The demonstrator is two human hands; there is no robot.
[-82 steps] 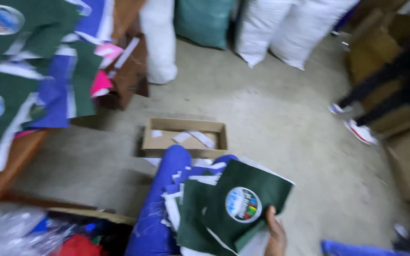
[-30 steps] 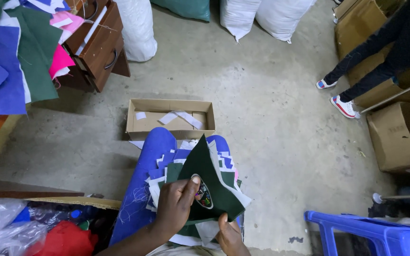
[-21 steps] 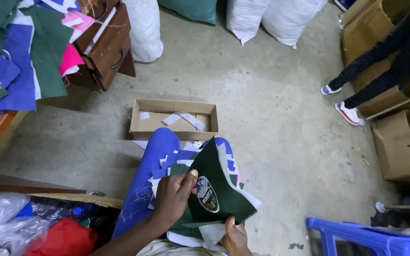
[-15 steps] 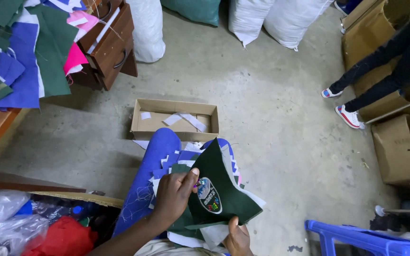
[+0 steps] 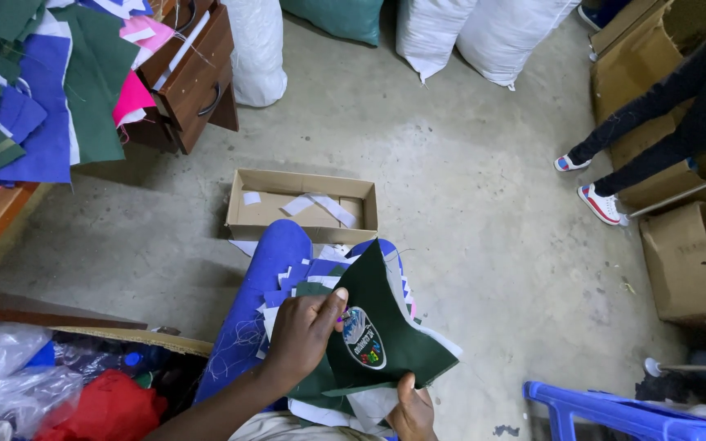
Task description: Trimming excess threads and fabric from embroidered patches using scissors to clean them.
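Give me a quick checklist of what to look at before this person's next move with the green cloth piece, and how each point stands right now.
1. Left hand grips the green badge piece: ok, fingers pinch its upper left edge beside the round badge.
2. Right hand supports the piece: ok, thumb on its lower edge.
3. Badge faces up and is readable: ok.
4. Stack of cut pieces rests steady on the lap: cannot tell, hands cover part of it.
5. Cardboard box ahead has room: ok, only a few white scraps inside.
6. Floor beside the other person's shoes is free: ok.
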